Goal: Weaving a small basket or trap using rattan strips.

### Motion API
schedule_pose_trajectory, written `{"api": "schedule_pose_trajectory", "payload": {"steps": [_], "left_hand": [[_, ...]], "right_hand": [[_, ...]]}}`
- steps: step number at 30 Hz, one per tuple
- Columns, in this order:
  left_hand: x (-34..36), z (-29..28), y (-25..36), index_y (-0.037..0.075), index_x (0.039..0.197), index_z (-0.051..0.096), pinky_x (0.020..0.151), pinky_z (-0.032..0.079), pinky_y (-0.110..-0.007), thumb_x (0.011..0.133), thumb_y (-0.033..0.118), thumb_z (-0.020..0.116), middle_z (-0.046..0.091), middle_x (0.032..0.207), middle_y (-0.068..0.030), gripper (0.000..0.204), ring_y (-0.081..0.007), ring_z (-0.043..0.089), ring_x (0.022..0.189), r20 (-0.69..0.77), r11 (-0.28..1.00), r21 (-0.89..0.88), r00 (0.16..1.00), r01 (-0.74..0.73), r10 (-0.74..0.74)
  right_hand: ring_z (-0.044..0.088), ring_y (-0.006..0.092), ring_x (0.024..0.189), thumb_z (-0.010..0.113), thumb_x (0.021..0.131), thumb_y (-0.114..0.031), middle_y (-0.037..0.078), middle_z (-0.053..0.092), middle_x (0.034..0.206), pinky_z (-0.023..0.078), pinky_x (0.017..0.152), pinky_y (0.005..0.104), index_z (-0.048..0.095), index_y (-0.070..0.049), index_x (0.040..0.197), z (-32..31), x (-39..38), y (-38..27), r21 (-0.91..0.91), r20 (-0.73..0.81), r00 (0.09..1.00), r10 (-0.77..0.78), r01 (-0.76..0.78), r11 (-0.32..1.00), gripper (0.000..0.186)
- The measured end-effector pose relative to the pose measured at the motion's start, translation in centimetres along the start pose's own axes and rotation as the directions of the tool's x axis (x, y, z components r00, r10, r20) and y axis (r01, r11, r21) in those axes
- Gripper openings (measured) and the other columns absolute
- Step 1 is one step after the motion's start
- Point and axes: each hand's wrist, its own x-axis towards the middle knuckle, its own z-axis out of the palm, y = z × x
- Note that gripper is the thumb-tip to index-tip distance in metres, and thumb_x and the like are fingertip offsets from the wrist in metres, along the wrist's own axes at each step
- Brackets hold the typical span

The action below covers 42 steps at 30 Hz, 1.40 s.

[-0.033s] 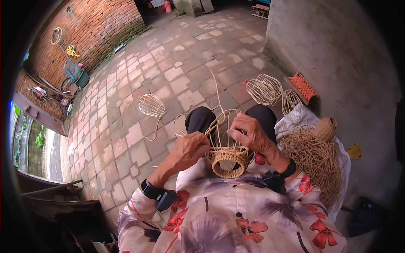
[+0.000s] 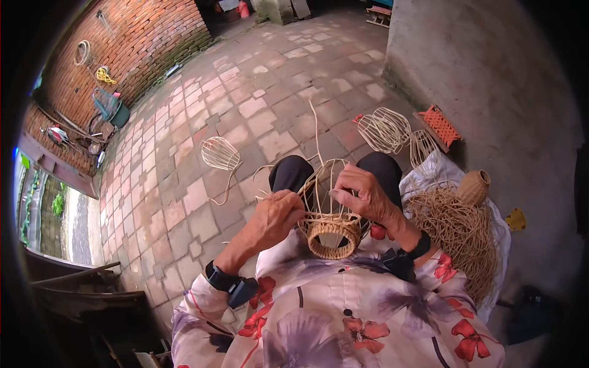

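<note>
A half-woven basket (image 2: 332, 238) rests on my lap between my knees, its thick braided ring toward me and bare pale ribs (image 2: 332, 184) rising away. My left hand (image 2: 273, 216) is closed at the left side of the ribs, just above the braid; its fingertips are partly hidden. Across from it, my right hand (image 2: 359, 195) is curled, thumb and forefinger pinched against the frame on the right. A loose cord (image 2: 317, 132) sticks up from the basket past my knees. Whether either hand also grips a strand, I cannot tell.
On my right, a heap of twisted cord (image 2: 454, 236) and a finished small basket (image 2: 474, 187) lie on a white sack (image 2: 504, 239). Bare frames (image 2: 384, 130) sit ahead to the right, another frame (image 2: 221, 153) on the paving at left. An orange brick (image 2: 439, 127) lies by the wall.
My left hand has shifted very slightly upward. The upright loose cord has swayed a little to the right; my right hand and the basket look almost unmoved.
</note>
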Motion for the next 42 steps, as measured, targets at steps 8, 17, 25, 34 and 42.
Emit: {"api": "schedule_pose_trajectory", "payload": {"steps": [8, 17, 25, 34, 42], "left_hand": [[0.0, 0.0, 0.9, 0.001, 0.083, 0.056, 0.058, 0.047, -0.04, 0.089, 0.011, 0.062, 0.061, 0.076, -0.0142, 0.013, -0.0326, 0.061, 0.065, -0.009, 0.994, -0.105, 0.999, 0.032, -0.034], [-7.1, -3.5, -4.1, -0.002, 0.082, 0.061, 0.051, 0.035, -0.029, 0.091, 0.021, 0.065, 0.049, 0.06, -0.0036, 0.025, -0.0095, 0.043, 0.057, -0.069, 0.924, -0.184, 0.933, 0.335, -0.353], [-8.9, -3.2, -1.8, -0.001, 0.082, 0.062, 0.052, 0.037, -0.028, 0.09, 0.026, 0.066, 0.05, 0.061, -0.0021, 0.028, -0.0091, 0.043, 0.059, 0.012, 0.844, -0.324, 0.894, 0.427, -0.447], [-9.5, -2.9, -5.0, 0.002, 0.085, 0.063, 0.053, 0.033, -0.026, 0.092, 0.032, 0.064, 0.044, 0.064, 0.0043, 0.031, -0.0074, 0.041, 0.061, 0.099, 0.752, -0.411, 0.845, 0.515, -0.525], [-10.1, -3.6, -10.6, 0.004, 0.104, 0.063, 0.066, 0.047, -0.028, 0.096, 0.019, 0.052, 0.063, 0.077, -0.0014, 0.02, -0.0123, 0.056, 0.068, -0.186, 0.738, -0.554, 0.806, 0.387, -0.562]], "right_hand": [[0.048, 0.026, 0.067, 0.066, 0.082, -0.015, 0.008, 0.051, 0.066, 0.042, 0.063, 0.0367, 0.055, -0.002, 0.07, -0.1, 0.1, 0.4, -0.006, 0.034, 0.998, -0.05, 0.05, 0.999, 0.021], [0.046, 0.0268, 0.065, 0.063, 0.085, -0.016, 0.01, 0.047, 0.063, 0.041, 0.062, 0.0374, 0.051, -0.001, 0.069, -0.1, -0.1, 0.4, 0.023, 0.052, 0.998, -0.034, 0.033, 0.999, 0.025], [0.045, 0.0264, 0.064, 0.064, 0.086, -0.017, 0.01, 0.045, 0.062, 0.04, 0.061, 0.0369, 0.048, 0.0, 0.067, -0.1, 0.0, 1.1, 0.051, 0.011, 1.0, -0.001, 0.001, 0.999, 0.03], [0.047, 0.0251, 0.063, 0.066, 0.084, -0.014, 0.009, 0.047, 0.063, 0.041, 0.059, 0.0357, 0.052, -0.001, 0.07, 0.0, 0.0, 0.8, 0.008, -0.007, 1.0, -0.017, 0.017, 1.0, 0.024], [0.051, 0.0173, 0.055, 0.063, 0.086, -0.023, 0.011, 0.059, 0.068, 0.044, 0.058, 0.028, 0.063, -0.004, 0.088, 0.0, 1.5, 0.5, -0.079, 0.109, 0.994, 0.017, -0.008, 0.997, 0.018]]}}
